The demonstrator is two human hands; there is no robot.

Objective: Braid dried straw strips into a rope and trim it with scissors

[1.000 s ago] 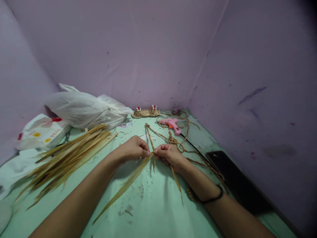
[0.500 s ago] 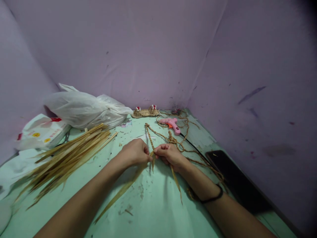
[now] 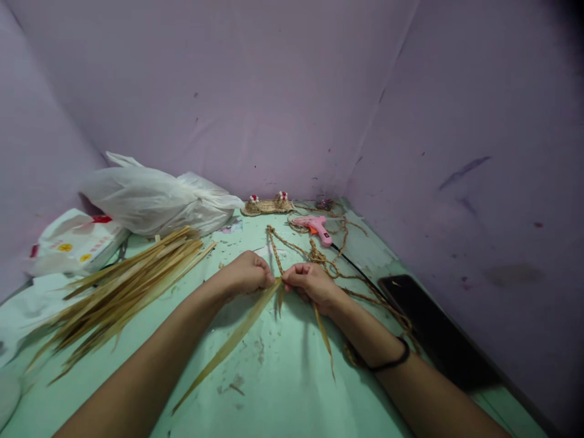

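Head view: braid (image 3: 275,250) on green table (image 3: 283,395), near end at centre, right between the fingertips.
Left hand (image 3: 250,272): pinched narrow on the strip (image 3: 232,340), just beside the braid's end. Other fingers curled in, back of hand up.
Left arm: in from lower left, slanting up to centre, wrist nearly straight.
Right hand (image 3: 312,285): thumb and forefinger closed on the braid's near end, almost touching the left fingertips. Other fingers folded under, tips hidden.
Right arm: in from lower right, black band (image 3: 395,362) near the wrist.
Strip: wide and pale, trails from the left fingertips toward the near left, tapering to a point.
Loose ends: short one (image 3: 280,301) hangs below the pinch; longer one (image 3: 325,337) comes out under the right hand. Can't tell which fingers hold it.
Braid run: away from the hands to a bend, then back right into a tangle beside the glue gun (image 3: 323,234).
Right side: cord runs from the gun to the phone (image 3: 433,328).
Left side: strip bundle (image 3: 132,292), bag (image 3: 164,198) behind it.
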